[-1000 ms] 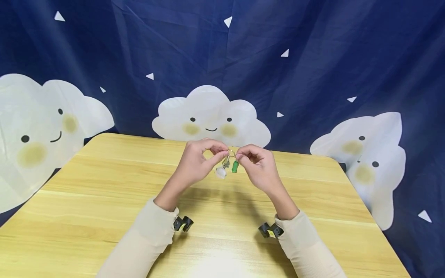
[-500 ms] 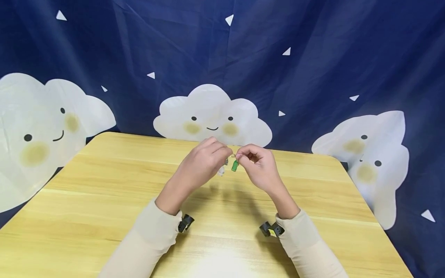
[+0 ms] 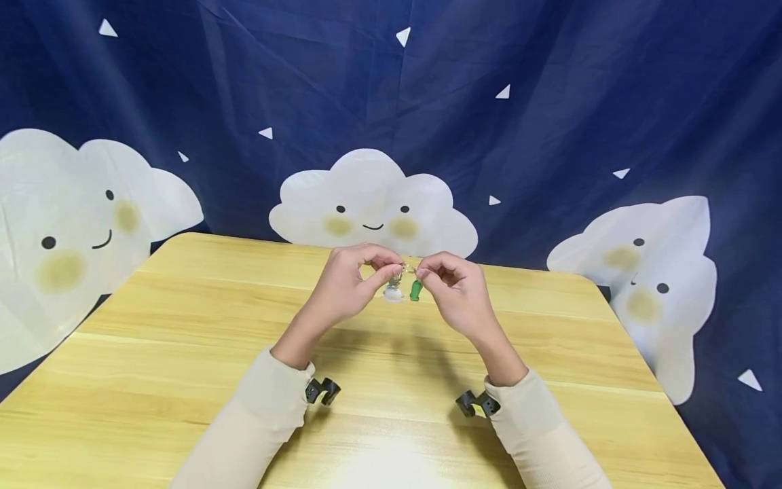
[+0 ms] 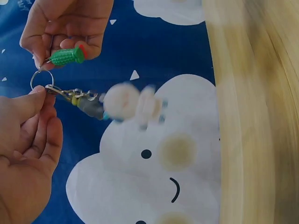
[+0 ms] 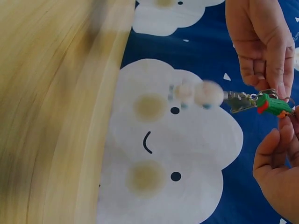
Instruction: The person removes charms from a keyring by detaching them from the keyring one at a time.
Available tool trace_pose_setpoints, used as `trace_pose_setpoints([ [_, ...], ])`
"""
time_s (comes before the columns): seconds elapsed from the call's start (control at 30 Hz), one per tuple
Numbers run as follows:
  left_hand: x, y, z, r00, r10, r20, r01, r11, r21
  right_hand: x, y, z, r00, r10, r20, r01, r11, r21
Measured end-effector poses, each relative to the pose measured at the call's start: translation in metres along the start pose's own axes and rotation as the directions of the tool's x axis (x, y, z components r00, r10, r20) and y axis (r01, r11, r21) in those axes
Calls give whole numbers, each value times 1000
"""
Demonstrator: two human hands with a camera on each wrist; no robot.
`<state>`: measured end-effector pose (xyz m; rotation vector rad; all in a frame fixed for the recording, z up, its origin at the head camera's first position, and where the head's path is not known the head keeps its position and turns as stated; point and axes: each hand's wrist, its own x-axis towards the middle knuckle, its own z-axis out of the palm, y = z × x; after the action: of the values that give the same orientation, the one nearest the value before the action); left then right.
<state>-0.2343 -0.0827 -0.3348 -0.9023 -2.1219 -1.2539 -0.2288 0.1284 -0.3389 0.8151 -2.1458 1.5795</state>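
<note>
Between my two hands a metal key ring [image 4: 32, 80] is held up above the table. Thumb and fingertips of my left hand [image 3: 343, 282] pinch the ring beside a clasp and short chain [image 4: 78, 93]. From that chain hangs a white figure charm [image 3: 393, 293], blurred in both wrist views, with a dark grey piece [image 4: 91, 107] next to it. My right hand [image 3: 459, 292] pinches the opposite side of the ring. Right by its fingertips a green charm with a red end [image 4: 67, 55] dangles from the ring. The fingertips hide parts of the ring.
A light wooden table [image 3: 183, 326] lies under both forearms. Behind its far edge hangs a dark blue curtain [image 3: 342, 81] printed with white clouds [image 3: 373, 183] and small triangles. Black wrist cameras [image 3: 322, 392] sit at both cuffs.
My left hand turned over its knuckles half a second ago, partly covering the white charm, then turned back, so the charm shows again. My right hand stays almost in place.
</note>
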Motion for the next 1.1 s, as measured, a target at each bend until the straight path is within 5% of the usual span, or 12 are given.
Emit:
trace_pose_setpoints([
  [0.13,1,3,0,994,109,5,-109,992,71,0,0,-1,1000,-6,0,6,1000,-4],
  [0.23,2,6,0,976,214,28,-216,961,171,0,0,-2,1000,-3,5,3,1000,-8],
  [0.5,1,21,-1,920,357,161,-391,809,439,1,1,-2,1000,17,-6,-18,999,-42],
  [0.63,1,27,0,915,354,195,-402,756,517,2,0,-1,1000,19,-1,-19,998,-63],
  [0.73,1,28,0,937,293,191,-350,799,489,2,0,-1,1000,14,-6,-15,998,-57],
  [0.9,1,25,0,979,132,156,-174,939,297,2,0,-2,1000,2,-13,-2,1000,-11],
  [1.0,2,23,0,988,87,131,-113,971,213,1,0,-3,1000,5,0,-5,1000,23],
  [1.1,2,22,0,989,109,104,-128,971,200,1,0,-2,1000,12,20,-13,999,42],
])
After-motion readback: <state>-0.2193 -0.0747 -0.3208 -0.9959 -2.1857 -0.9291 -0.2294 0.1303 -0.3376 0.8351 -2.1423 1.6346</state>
